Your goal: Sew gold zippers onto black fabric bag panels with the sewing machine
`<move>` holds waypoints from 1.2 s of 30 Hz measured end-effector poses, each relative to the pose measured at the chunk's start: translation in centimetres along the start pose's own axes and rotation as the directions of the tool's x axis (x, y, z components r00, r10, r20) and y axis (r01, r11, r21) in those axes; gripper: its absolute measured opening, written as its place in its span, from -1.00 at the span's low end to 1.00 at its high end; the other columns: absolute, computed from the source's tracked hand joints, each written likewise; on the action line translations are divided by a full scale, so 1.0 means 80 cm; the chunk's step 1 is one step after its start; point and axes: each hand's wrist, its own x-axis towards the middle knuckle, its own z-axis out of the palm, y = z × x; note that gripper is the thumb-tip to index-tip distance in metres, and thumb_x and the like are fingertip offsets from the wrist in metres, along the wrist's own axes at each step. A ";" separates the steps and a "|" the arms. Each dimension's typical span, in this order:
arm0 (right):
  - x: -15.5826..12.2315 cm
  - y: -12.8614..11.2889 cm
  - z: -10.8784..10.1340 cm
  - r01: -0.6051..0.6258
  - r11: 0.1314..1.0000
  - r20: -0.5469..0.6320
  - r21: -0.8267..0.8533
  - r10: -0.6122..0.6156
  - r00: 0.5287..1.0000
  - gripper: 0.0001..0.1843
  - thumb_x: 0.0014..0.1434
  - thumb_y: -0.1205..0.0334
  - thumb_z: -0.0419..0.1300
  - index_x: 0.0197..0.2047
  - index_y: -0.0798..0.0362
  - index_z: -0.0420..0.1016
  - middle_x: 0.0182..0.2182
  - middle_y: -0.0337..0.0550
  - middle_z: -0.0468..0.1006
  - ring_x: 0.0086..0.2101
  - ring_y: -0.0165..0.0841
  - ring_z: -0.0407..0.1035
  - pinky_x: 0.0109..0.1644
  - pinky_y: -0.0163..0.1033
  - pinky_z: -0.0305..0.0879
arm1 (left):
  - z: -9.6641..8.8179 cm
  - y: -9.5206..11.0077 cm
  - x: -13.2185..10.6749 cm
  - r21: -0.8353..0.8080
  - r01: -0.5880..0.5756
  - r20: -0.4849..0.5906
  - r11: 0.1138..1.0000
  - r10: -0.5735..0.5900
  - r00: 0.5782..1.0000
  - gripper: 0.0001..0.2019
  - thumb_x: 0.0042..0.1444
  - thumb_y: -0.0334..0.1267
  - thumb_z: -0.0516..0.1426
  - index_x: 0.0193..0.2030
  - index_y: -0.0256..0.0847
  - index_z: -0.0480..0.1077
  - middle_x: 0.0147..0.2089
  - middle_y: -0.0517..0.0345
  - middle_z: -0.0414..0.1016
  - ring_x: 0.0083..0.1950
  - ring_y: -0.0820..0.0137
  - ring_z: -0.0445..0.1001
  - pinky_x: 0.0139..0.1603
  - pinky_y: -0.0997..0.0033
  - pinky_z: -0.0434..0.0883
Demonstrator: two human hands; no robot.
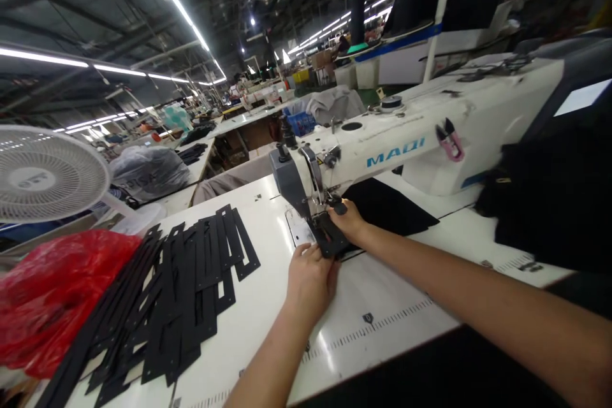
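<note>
Your left hand (310, 280) and right hand (351, 223) at a black panel (335, 240), twelve o'clock, under the MAQI sewing machine (396, 156), fingers' grip impossible to tell, slotted black strips (205, 261) at ten o'clock.

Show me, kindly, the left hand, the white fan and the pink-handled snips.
Left hand (310, 279): head view, on the back of the hand.
White fan (32, 180): head view, on its central hub.
Pink-handled snips (453, 148): head view, on the handle.

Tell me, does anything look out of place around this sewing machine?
Nothing looks clearly spilled or damaged. Just slightly untidy: black slotted pieces overlap at uneven angles on the white tabletop, beside a crumpled red plastic bag.
</note>
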 end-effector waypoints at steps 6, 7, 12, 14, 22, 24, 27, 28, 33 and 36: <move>-0.059 -0.008 -0.033 0.171 0.982 0.019 0.081 -0.173 0.985 -0.83 0.12 0.48 0.07 -0.32 0.14 0.48 -0.29 -0.10 0.47 -0.24 -0.33 0.36 -0.16 -0.27 0.31 | 0.001 0.001 -0.016 0.074 0.223 -0.193 0.972 -0.206 0.959 -0.87 0.10 -0.43 0.06 -0.24 -0.23 0.39 -0.21 0.05 0.50 -0.21 0.27 0.46 -0.17 0.18 0.42; -0.077 -0.008 -0.038 0.243 0.966 0.015 0.089 -0.245 0.969 -0.79 0.10 0.49 0.07 -0.26 0.12 0.49 -0.20 -0.08 0.46 -0.14 -0.29 0.33 -0.06 -0.22 0.28 | 0.003 -0.001 -0.018 0.103 0.197 -0.193 0.975 -0.175 0.965 -0.81 0.10 -0.46 0.04 -0.17 -0.24 0.39 -0.14 0.01 0.49 -0.16 0.26 0.46 -0.13 0.15 0.43; -0.136 -0.005 -0.043 0.485 0.874 -0.005 0.010 -0.485 0.874 -0.66 0.22 0.44 -0.07 -0.04 0.14 0.43 0.02 0.09 0.35 0.10 -0.17 0.16 0.17 0.06 0.11 | 0.004 -0.017 -0.014 0.169 -0.135 -0.065 0.976 0.147 0.987 -0.72 0.15 -0.53 -0.04 -0.06 -0.31 0.37 -0.06 -0.05 0.51 -0.03 0.28 0.48 0.13 0.02 0.34; -0.139 -0.004 -0.041 0.493 0.870 0.000 -0.017 -0.493 0.870 -0.65 0.23 0.44 -0.09 -0.01 0.15 0.42 0.03 0.11 0.35 0.11 -0.17 0.16 0.17 0.05 0.14 | 0.002 -0.021 -0.010 0.178 -0.198 -0.040 0.964 0.209 0.977 -0.74 0.16 -0.52 -0.04 -0.07 -0.33 0.37 -0.07 -0.07 0.51 -0.04 0.28 0.49 0.16 -0.02 0.31; -0.117 -0.008 -0.046 0.453 0.891 0.049 -0.037 -0.451 0.891 -0.67 0.24 0.41 -0.06 -0.03 0.15 0.44 0.04 0.14 0.37 0.10 -0.18 0.20 0.17 0.01 0.15 | -0.001 -0.040 0.009 0.167 -0.307 -0.042 0.937 0.318 0.947 -0.73 0.19 -0.49 -0.11 -0.13 -0.31 0.38 -0.15 -0.04 0.54 -0.08 0.32 0.51 0.18 -0.02 0.29; -0.109 -0.009 -0.044 0.426 0.904 0.062 -0.040 -0.423 0.904 -0.69 0.22 0.42 -0.04 -0.07 0.16 0.46 0.03 0.15 0.37 0.10 -0.16 0.20 0.17 0.01 0.15 | 0.002 -0.048 0.014 0.173 -0.321 -0.054 0.931 0.334 0.941 -0.72 0.19 -0.49 -0.12 -0.12 -0.32 0.37 -0.16 -0.04 0.54 -0.08 0.30 0.51 0.15 -0.01 0.33; -0.098 -0.008 -0.041 0.415 0.910 0.057 -0.014 -0.414 0.909 -0.70 0.19 0.45 -0.04 -0.11 0.16 0.47 0.01 0.13 0.38 0.08 -0.18 0.22 0.17 0.02 0.13 | 0.005 -0.057 0.020 0.185 -0.324 -0.061 0.928 0.340 0.938 -0.72 0.17 -0.49 -0.11 -0.11 -0.33 0.36 -0.17 -0.06 0.53 -0.10 0.27 0.51 0.08 0.03 0.39; -0.095 -0.007 -0.040 0.419 0.908 0.048 0.001 -0.418 0.907 -0.69 0.19 0.45 -0.05 -0.11 0.15 0.46 0.02 0.12 0.38 0.07 -0.18 0.22 0.18 0.02 0.13 | 0.006 -0.058 0.022 0.178 -0.311 -0.063 0.934 0.326 0.943 -0.72 0.17 -0.50 -0.11 -0.10 -0.32 0.36 -0.17 -0.05 0.53 -0.10 0.27 0.51 0.06 0.05 0.41; -0.093 -0.002 -0.039 0.444 0.893 -0.043 0.077 -0.442 0.896 -0.72 0.20 0.42 -0.03 -0.11 0.11 0.45 0.02 0.06 0.37 0.05 -0.18 0.23 0.16 0.05 0.15 | 0.005 -0.052 0.018 0.145 -0.148 -0.110 0.978 0.165 0.980 -0.75 0.14 -0.49 -0.05 -0.12 -0.28 0.38 -0.12 -0.06 0.50 -0.07 0.25 0.48 0.05 0.07 0.41; -0.097 0.002 -0.041 0.478 0.875 -0.183 0.077 -0.458 0.870 -0.76 0.24 0.41 -0.04 -0.22 0.12 0.45 -0.16 0.01 0.48 -0.12 -0.25 0.37 0.03 -0.04 0.32 | 0.005 -0.047 0.013 0.149 -0.127 -0.144 0.981 0.149 0.978 -0.77 0.15 -0.49 -0.05 -0.14 -0.28 0.37 -0.13 -0.04 0.52 -0.06 0.26 0.49 0.10 0.03 0.37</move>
